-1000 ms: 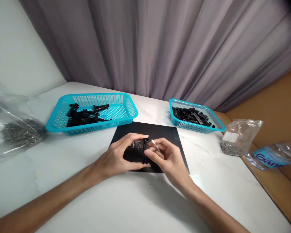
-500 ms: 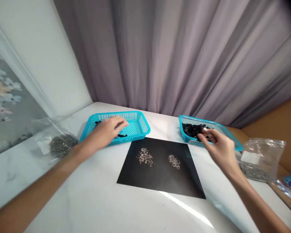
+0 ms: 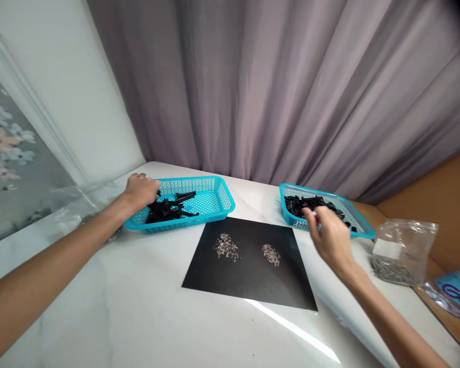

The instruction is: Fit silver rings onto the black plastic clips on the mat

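Left hand [image 3: 140, 191]: over left turquoise basket [image 3: 214, 202], fingers curled among assembled black parts [image 3: 164, 209]; grip not discernible. Right hand [image 3: 327, 235]: at right turquoise basket [image 3: 362, 227] of loose black pieces [image 3: 302, 203], fingers bent; hold cannot be confirmed. Hands well apart. Black mat [image 3: 249, 276] between: two piles of small metal pins [image 3: 226, 248], [image 3: 271, 254] unused. Judged: several units finished, many remaining.

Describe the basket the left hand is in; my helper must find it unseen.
On the white table, two turquoise baskets flank a black mat. The left basket, where the left hand rests, is larger and holds few black parts; the right basket is fuller.
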`<action>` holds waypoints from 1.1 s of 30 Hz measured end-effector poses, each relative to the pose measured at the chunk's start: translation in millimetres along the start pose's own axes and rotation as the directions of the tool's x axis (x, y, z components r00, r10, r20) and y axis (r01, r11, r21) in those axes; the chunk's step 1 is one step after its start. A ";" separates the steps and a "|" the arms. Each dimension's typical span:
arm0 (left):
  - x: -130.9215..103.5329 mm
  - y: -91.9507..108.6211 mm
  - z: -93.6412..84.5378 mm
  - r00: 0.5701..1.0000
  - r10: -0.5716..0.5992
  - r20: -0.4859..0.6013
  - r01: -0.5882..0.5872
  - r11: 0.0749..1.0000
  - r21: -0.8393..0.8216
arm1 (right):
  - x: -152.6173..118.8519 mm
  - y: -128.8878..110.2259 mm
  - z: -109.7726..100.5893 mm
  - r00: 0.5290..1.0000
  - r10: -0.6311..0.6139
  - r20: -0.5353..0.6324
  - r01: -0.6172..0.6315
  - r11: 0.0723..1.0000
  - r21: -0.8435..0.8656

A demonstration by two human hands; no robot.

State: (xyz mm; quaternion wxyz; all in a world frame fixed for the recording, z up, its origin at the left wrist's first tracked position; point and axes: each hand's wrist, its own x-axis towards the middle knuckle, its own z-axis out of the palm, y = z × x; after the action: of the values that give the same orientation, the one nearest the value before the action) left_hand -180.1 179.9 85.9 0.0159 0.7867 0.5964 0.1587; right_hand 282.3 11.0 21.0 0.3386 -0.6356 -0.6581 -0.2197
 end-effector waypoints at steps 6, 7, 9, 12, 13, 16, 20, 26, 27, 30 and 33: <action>-12.9 9.2 -14.9 0.992 -0.073 -0.103 0.085 0.990 0.115 | -45.4 -85.6 4.1 0.871 -0.296 0.392 0.033 0.832 0.554; -16.5 14.3 -19.6 0.990 -0.072 -0.120 0.085 0.990 0.113 | -50.8 -93.3 3.7 0.849 -0.316 0.422 0.027 0.825 0.564; -24.8 29.1 -28.7 0.986 -0.056 -0.154 0.071 0.993 0.092 | -58.2 -102.5 2.4 0.817 -0.360 0.451 0.068 0.836 0.544; -39.9 63.1 -35.3 0.983 -0.009 -0.185 0.012 1.000 0.014 | -62.6 -106.1 2.4 0.788 -0.414 0.455 0.155 0.850 0.504; -45.4 76.7 -33.6 0.985 0.018 -0.173 -0.024 0.999 -0.034 | -63.3 -105.9 3.7 0.791 -0.411 0.452 0.158 0.852 0.499; -61.5 118.2 -14.1 0.990 0.120 -0.079 -0.144 0.839 -0.524 | -64.7 -103.8 11.2 0.841 -0.330 0.429 0.085 0.864 0.497; -77.6 156.6 32.5 0.970 0.243 0.034 -0.095 0.499 -0.862 | -64.8 -99.1 18.9 0.884 -0.226 0.409 -0.024 0.852 0.523; -95.2 162.7 73.0 0.933 0.334 0.133 0.023 0.314 -0.949 | -59.4 -96.5 4.5 0.875 -0.185 0.447 -0.185 0.726 0.662; -97.5 161.7 74.7 0.930 0.331 0.159 0.059 0.292 -0.955 | -58.5 -96.4 1.7 0.873 -0.177 0.454 -0.205 0.713 0.671; -102.7 161.7 76.4 0.924 0.318 0.212 0.161 0.178 -0.971 | -57.3 -95.3 -1.5 0.871 -0.152 0.467 -0.250 0.682 0.687; -105.1 166.0 76.5 0.913 0.335 0.231 0.223 0.064 -0.973 | -58.5 -95.1 1.6 0.863 -0.116 0.491 -0.307 0.651 0.694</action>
State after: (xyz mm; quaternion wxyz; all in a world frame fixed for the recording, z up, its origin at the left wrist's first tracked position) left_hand -29.7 45.5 24.6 0.6639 0.5962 0.2744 0.3584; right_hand 186.1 -37.2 -9.0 0.4021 -0.5064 -0.7164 0.2620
